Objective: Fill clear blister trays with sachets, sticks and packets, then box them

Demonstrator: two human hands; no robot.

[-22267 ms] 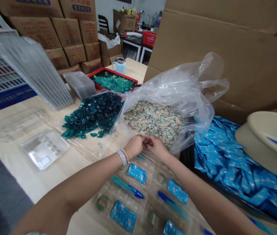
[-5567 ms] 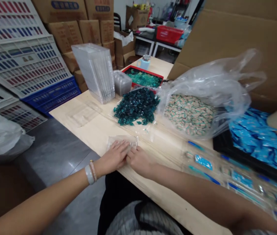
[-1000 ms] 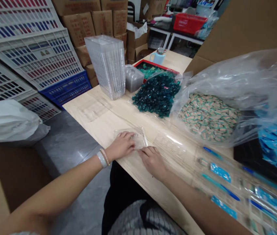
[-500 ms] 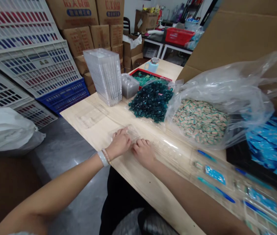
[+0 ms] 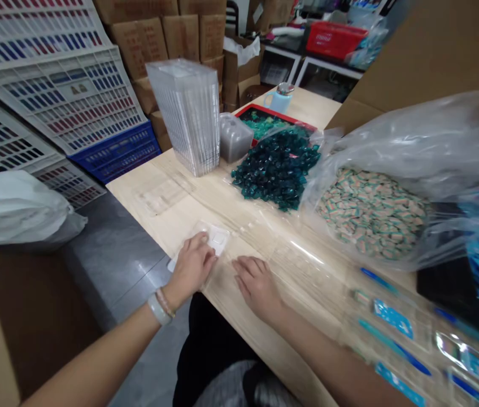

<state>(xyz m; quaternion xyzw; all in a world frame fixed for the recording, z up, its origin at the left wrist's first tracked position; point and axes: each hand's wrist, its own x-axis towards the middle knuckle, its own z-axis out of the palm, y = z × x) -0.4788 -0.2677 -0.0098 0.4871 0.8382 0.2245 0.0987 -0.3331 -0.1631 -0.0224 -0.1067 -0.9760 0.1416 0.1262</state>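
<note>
My left hand (image 5: 192, 263) is closed on a transparent plastic tray (image 5: 219, 237), which catches a white glare and lies low over the table's near edge. The palm and fingers cover much of that tray. To its right, my right hand (image 5: 258, 285) rests by the wooden tabletop with loosely bent fingers and nothing visible in them. Further transparent trays (image 5: 294, 257) lie in a row past my right hand, hard to see against the wood. Another flat transparent tray (image 5: 161, 195) lies at the table's left corner.
A tall stack of transparent trays (image 5: 188, 118) stands behind. Beside it are dark green wrapped pieces (image 5: 275, 167), a bag of small printed packets (image 5: 375, 212) and a light-blue mug (image 5: 281, 100). Filled trays with blue packets (image 5: 393, 317) and pens lie right. Crates (image 5: 78, 102) rise at left.
My hands have moved apart. My left hand has drawn back with the tray, which now shows white glare; my right hand has come away from it. The camera view has shifted.
</note>
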